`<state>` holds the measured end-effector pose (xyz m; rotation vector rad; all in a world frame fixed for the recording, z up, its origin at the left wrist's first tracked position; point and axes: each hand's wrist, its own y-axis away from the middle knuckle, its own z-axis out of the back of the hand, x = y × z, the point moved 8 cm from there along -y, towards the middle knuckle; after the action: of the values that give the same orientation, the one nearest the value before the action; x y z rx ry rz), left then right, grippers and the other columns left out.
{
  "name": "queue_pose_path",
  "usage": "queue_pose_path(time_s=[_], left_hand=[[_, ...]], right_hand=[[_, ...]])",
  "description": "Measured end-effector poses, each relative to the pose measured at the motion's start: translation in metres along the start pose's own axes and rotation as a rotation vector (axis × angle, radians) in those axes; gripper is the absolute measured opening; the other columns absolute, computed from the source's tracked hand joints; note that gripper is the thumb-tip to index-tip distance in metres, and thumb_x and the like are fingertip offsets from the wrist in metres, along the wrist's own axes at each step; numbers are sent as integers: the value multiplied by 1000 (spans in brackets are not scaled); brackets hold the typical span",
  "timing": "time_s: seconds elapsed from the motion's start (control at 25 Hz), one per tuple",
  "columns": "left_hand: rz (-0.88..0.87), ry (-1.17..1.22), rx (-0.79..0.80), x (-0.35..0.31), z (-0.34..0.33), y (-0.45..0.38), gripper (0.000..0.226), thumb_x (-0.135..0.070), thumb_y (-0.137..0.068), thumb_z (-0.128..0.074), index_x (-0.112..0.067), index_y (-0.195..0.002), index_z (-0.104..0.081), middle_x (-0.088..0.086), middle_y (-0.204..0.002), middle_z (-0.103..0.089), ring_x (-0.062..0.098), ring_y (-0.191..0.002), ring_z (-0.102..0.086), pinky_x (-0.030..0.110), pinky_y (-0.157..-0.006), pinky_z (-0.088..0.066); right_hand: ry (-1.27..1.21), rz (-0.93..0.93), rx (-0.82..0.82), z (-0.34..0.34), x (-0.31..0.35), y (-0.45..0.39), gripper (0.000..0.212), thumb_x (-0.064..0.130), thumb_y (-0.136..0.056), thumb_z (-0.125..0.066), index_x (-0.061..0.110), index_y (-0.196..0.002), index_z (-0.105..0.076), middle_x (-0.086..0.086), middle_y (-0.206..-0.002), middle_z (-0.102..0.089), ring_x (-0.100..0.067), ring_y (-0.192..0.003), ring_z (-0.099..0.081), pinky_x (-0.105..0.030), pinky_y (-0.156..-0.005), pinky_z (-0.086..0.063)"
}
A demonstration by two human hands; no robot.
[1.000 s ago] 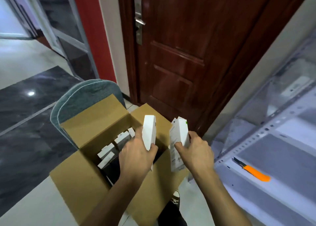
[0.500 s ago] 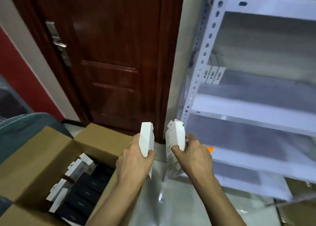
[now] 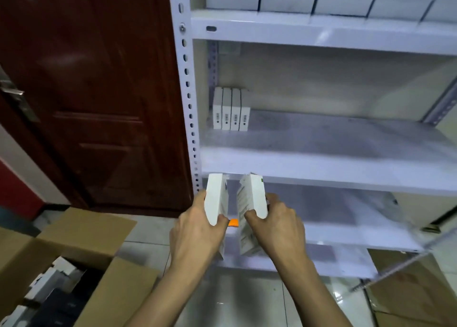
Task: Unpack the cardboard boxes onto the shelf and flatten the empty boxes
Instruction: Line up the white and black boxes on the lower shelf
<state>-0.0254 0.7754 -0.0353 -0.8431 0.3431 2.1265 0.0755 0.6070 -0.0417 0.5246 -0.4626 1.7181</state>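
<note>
My left hand (image 3: 196, 230) grips a slim white product box (image 3: 215, 198) held upright. My right hand (image 3: 277, 224) grips a second white box (image 3: 251, 203), printed on one side. Both are held side by side in front of the white metal shelf (image 3: 321, 163), just below its middle board. On that board, several white boxes (image 3: 230, 109) stand in a row at the back left corner. The open cardboard box (image 3: 81, 230) sits at the lower left on the floor, with several black and white boxes (image 3: 53, 290) inside.
A dark red door (image 3: 99, 91) stands left of the shelf's perforated post (image 3: 185, 79). The top shelf holds a row of white boxes (image 3: 321, 0). An orange tool (image 3: 233, 222) lies on the lower shelf behind my hands. Flat cardboard (image 3: 408, 289) lies on the floor at right.
My view swung right and up from the cardboard box to the shelf. Both hands carried their white boxes away from the carton toward the shelf front.
</note>
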Motion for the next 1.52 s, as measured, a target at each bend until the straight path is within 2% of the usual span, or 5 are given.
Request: queue_pose_path(time_s=[0.4, 0.64, 0.96, 1.24, 1.52], left_hand=[[-101, 27, -91, -104, -37, -29, 52, -39, -85, -62, -34, -135, -47, 0, -107, -71, 32, -100, -63, 36, -74, -45], [-52, 296, -53, -101, -67, -61, 53, -45, -79, -70, -35, -129, -55, -10, -123, -69, 18, -119, -61, 41, -95, -51], [-19, 510, 53, -98, -99, -83, 42, -29, -91, -71, -30, -131, -58, -13, -126, -65, -7, -101, -60, 9, -84, -46], [14, 526, 112, -102, -108, -90, 49, -43, -83, -53, -48, -131, -57, -14, -127, -62, 6, -92, -70, 42, -91, -57], [75, 669, 104, -103, -109, -105, 30, -23, -92, -57, -32, -120, -58, 0, -118, -69, 13, -91, -64, 32, -76, -49]], right_hand=[[-121, 62, -57, 59, -20, -60, 37, 42, -82, -60, 28, -117, -57, 2, -101, -73, -30, -94, -64, -36, -76, -52], [-266, 47, -57, 62, -29, -89, 40, 42, -84, -66, 23, -119, -63, 3, -112, -72, -25, -104, -65, -37, -83, -54], [-418, 47, 8, 48, -38, -112, 39, 34, -85, -71, 22, -121, -63, 8, -114, -71, -13, -98, -65, -26, -74, -45], [-513, 51, 57, 40, -41, -123, 36, 29, -94, -64, 23, -129, -60, 8, -119, -68, -9, -99, -65, -12, -66, -42], [-620, -2, 99, 32, -44, -139, 33, 24, -96, -58, 23, -129, -56, 8, -116, -67, -10, -99, -64, -12, -64, -42]])
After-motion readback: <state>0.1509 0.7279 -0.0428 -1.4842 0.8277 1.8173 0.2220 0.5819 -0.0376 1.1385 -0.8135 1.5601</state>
